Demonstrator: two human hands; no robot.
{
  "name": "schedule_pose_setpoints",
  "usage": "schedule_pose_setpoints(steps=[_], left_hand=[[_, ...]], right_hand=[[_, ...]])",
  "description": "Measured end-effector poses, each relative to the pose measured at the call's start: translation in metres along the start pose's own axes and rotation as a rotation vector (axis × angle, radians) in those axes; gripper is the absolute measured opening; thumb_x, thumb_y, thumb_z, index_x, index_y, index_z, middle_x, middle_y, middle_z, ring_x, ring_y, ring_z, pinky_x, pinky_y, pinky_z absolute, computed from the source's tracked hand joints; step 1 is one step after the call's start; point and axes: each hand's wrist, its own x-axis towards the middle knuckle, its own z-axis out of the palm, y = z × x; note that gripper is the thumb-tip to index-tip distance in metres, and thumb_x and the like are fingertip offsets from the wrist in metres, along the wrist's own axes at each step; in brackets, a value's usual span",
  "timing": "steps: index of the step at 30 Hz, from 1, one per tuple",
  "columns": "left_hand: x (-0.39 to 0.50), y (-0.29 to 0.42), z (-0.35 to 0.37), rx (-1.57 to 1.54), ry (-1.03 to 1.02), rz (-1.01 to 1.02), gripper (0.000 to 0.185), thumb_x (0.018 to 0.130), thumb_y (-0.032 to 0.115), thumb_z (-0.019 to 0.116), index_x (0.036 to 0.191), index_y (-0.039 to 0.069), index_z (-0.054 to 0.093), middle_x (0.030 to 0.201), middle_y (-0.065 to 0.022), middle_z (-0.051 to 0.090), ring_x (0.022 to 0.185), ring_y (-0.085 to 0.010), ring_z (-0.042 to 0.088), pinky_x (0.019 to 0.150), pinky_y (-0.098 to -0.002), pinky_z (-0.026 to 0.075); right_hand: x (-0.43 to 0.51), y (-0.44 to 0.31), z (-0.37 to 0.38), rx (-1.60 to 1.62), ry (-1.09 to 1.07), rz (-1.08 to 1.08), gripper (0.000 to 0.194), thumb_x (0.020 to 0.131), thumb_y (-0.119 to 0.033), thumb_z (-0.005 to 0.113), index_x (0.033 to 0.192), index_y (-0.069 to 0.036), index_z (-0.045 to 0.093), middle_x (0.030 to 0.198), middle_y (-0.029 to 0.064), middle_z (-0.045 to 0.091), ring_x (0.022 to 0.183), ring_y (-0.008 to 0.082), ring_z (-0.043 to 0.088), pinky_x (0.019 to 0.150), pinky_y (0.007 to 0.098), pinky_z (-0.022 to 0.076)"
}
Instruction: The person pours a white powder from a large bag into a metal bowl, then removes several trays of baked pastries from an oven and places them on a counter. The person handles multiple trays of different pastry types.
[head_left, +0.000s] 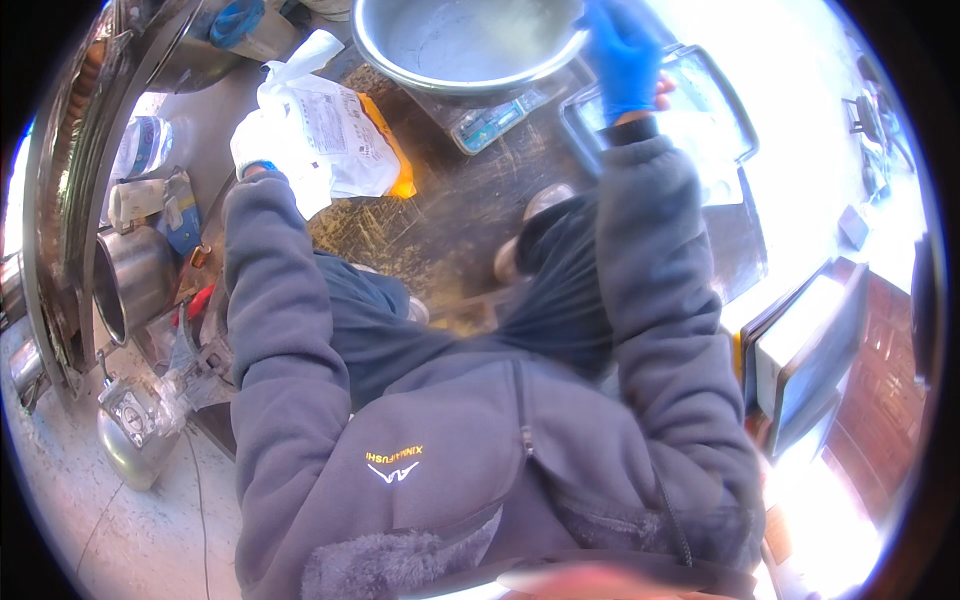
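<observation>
My left hand (259, 142), in a white glove with a blue edge at the wrist, grips the gathered side of a white plastic bag (337, 135) with a yellow-orange edge and printing. Right of the bag, a large round metal basin (465, 75) stands on a weighing scale (499, 124); its inside looks pale and hazy. My right hand (621, 60), in a blue glove, is beside the basin's right rim. Its fingers are blurred and partly cut off by the top edge, so whether it holds anything cannot be told.
A clear-rimmed plastic container (739, 112) lies below and right of my right hand. Farther left are a metal pot (139, 277), a plastic bottle (150, 146) and a metal machine (142, 420). Stacked trays (817, 337) stand at the right.
</observation>
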Motion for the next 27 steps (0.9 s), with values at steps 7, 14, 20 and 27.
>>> schedule_pose_setpoints(steps=[7,14,20,27], left_hand=[[-0.047,-0.024,-0.029,0.027,0.037,0.166,0.034,0.101,0.033,0.055,0.113,0.008,0.075,0.111,-0.0164,0.074,0.100,-0.0352,0.071,0.088,-0.0449,0.056],[-0.118,-0.016,-0.052,-0.211,0.118,0.296,0.025,0.093,0.027,0.061,0.098,0.007,0.076,0.096,-0.0189,0.074,0.089,-0.0402,0.071,0.080,-0.0491,0.056],[-0.177,0.002,-0.074,-0.280,0.198,0.280,0.021,0.094,0.030,0.060,0.093,0.016,0.076,0.089,-0.0148,0.075,0.083,-0.0394,0.070,0.075,-0.0494,0.056],[-0.215,0.002,-0.096,-0.252,0.043,0.334,0.028,0.096,0.034,0.059,0.103,0.016,0.078,0.095,-0.0138,0.076,0.090,-0.0373,0.071,0.080,-0.0465,0.056]], right_hand=[[-0.102,-0.045,0.089,-0.295,-0.504,-0.462,0.028,0.091,-0.016,0.074,0.119,-0.010,0.073,0.109,0.0069,0.074,0.080,0.0245,0.069,0.074,0.0360,0.0581],[-0.194,-0.078,0.216,-0.293,-0.588,-0.626,0.068,0.091,-0.007,0.059,0.156,-0.008,0.040,0.158,0.0217,0.044,0.091,0.0355,0.075,0.074,0.0417,0.0610],[-0.211,-0.083,0.235,-0.525,-0.896,-0.335,0.056,0.097,-0.014,0.058,0.152,-0.009,0.047,0.155,0.0229,0.047,0.093,0.0342,0.075,0.081,0.0407,0.0598],[-0.235,-0.090,0.219,-0.527,-0.984,-0.011,0.023,0.095,-0.021,0.060,0.095,-0.019,0.083,0.101,0.0093,0.078,0.094,0.0298,0.075,0.086,0.0362,0.0575]])
